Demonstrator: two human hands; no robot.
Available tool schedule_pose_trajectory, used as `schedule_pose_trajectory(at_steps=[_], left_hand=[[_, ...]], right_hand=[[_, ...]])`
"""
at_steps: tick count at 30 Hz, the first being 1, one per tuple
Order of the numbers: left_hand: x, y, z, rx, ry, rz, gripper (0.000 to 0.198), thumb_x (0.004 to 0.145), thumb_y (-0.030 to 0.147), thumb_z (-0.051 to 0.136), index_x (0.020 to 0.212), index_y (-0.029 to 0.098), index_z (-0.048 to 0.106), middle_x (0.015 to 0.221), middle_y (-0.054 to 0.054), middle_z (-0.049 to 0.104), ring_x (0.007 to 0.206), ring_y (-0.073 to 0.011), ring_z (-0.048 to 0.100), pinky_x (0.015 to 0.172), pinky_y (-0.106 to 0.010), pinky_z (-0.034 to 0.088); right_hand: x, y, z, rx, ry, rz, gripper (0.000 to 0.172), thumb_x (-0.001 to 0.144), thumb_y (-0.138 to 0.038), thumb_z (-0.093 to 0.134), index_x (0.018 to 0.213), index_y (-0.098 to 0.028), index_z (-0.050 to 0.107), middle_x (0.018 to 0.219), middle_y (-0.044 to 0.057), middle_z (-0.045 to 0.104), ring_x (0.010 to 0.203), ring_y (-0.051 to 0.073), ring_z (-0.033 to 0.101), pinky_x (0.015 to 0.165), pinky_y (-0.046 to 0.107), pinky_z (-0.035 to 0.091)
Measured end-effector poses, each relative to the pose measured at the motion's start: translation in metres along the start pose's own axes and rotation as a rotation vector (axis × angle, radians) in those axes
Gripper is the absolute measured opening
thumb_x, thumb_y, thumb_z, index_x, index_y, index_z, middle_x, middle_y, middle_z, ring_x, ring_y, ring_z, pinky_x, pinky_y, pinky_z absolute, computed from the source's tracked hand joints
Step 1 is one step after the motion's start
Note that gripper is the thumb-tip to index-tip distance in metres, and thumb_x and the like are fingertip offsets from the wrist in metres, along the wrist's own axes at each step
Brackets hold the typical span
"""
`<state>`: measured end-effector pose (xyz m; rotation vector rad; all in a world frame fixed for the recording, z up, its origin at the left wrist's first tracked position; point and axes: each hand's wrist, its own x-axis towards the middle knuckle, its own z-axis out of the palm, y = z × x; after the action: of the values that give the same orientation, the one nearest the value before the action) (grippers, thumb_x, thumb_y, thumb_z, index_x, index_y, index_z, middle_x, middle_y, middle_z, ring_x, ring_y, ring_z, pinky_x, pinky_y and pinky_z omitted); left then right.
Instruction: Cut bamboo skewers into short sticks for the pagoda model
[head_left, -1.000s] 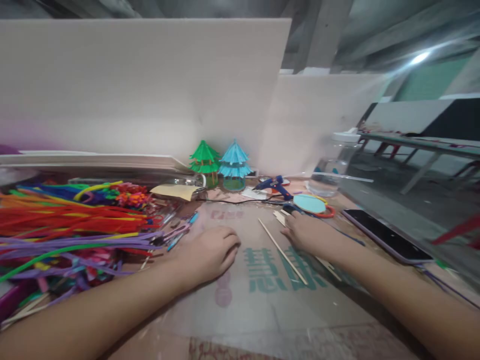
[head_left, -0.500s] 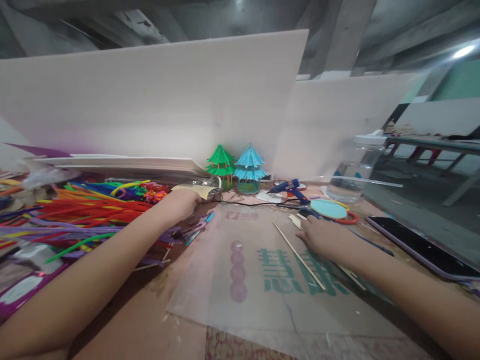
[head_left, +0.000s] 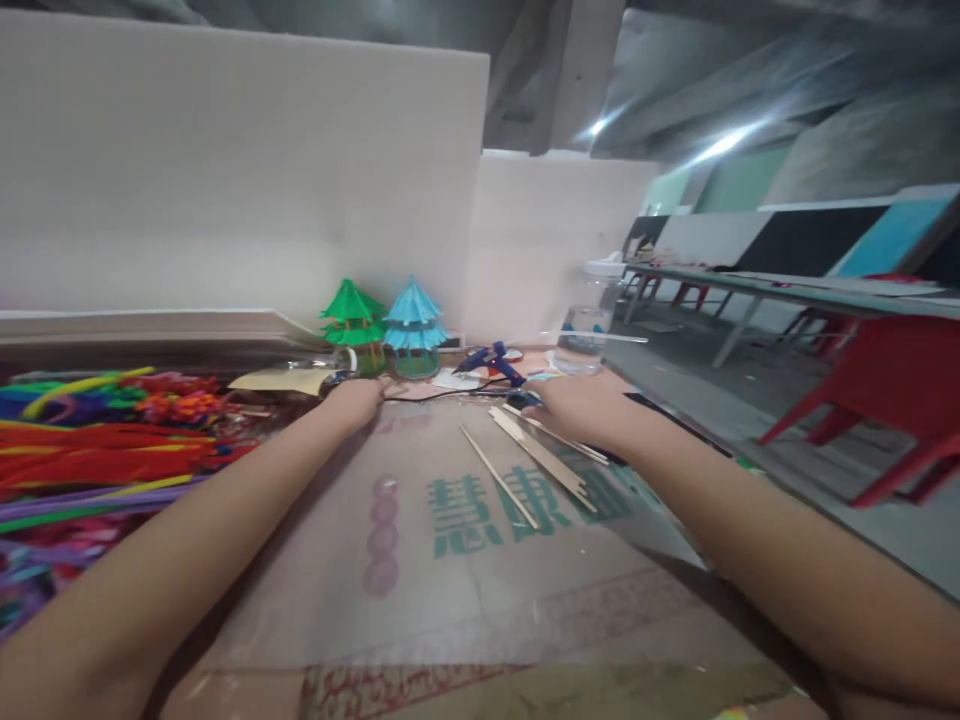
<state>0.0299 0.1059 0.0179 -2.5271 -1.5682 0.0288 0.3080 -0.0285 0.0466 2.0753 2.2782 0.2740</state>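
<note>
My left hand [head_left: 363, 400] is at the far left corner of a clear plastic sheet [head_left: 315, 590]. Its fingers look curled together beside a black cord [head_left: 420, 399]; what they hold, if anything, is hidden. Beyond the sheet's far right part is my right hand [head_left: 585, 405], close to a dark blue handle [head_left: 525, 398]. Its fingers are mostly out of sight, so its grip is unclear. Flat wooden sticks [head_left: 540, 460] lie in a bundle on the sheet, left of my right hand. A single thin stick [head_left: 499, 476] rests beside them.
Green [head_left: 352, 312] and blue [head_left: 413, 315] pagoda-like models stand at the back. Near them lie a blue glue gun [head_left: 491, 362] and a clear water bottle [head_left: 586, 325]. Colourful pipe cleaners [head_left: 97, 450] cover the left side. A red chair [head_left: 862, 390] stands off right.
The view has turned right. My left hand has moved right, away from the yellowish paper, to the cord. My right hand has shifted off the wooden sticks, farther right and away, uncovering them.
</note>
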Motion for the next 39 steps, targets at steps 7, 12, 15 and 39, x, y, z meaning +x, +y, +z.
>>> schedule_pose_trajectory(at_steps=[7, 12, 15, 39], left_hand=[[-0.007, 0.000, 0.003, 0.021, 0.136, 0.022, 0.027, 0.096, 0.024, 0.052, 0.120, 0.013, 0.060, 0.115, -0.013, 0.063, 0.104, -0.0253, 0.063, 0.088, -0.043, 0.053], [-0.028, 0.013, -0.019, -0.040, 0.301, 0.041, 0.043, 0.087, 0.005, 0.039, 0.122, 0.013, 0.062, 0.117, -0.016, 0.063, 0.107, -0.0276, 0.063, 0.091, -0.036, 0.050], [-0.048, 0.016, -0.042, -0.153, 0.407, 0.024, 0.041, 0.091, 0.017, 0.036, 0.121, 0.018, 0.063, 0.119, -0.010, 0.065, 0.109, -0.0246, 0.062, 0.093, -0.033, 0.048], [-0.102, -0.001, -0.037, -0.458, 0.018, 0.101, 0.042, 0.084, 0.047, 0.049, 0.111, 0.024, 0.070, 0.106, -0.003, 0.074, 0.092, -0.0233, 0.066, 0.082, -0.033, 0.051]], right_hand=[[-0.002, 0.030, -0.013, 0.050, 0.050, 0.027, 0.044, 0.093, -0.041, 0.050, 0.131, -0.020, 0.060, 0.120, 0.013, 0.069, 0.107, 0.028, 0.065, 0.082, 0.034, 0.049], [-0.004, 0.027, -0.012, 0.064, 0.037, -0.007, 0.041, 0.091, -0.039, 0.052, 0.126, -0.021, 0.063, 0.113, 0.011, 0.071, 0.099, 0.027, 0.066, 0.076, 0.031, 0.047], [-0.005, 0.016, -0.010, 0.066, 0.001, -0.069, 0.034, 0.091, -0.038, 0.053, 0.117, -0.022, 0.068, 0.107, 0.009, 0.073, 0.095, 0.026, 0.067, 0.070, 0.029, 0.043], [-0.005, -0.046, 0.035, 0.652, -0.082, -0.267, 0.010, 0.084, -0.018, 0.054, 0.085, -0.016, 0.064, 0.075, 0.002, 0.067, 0.064, 0.013, 0.057, 0.060, 0.022, 0.039]])
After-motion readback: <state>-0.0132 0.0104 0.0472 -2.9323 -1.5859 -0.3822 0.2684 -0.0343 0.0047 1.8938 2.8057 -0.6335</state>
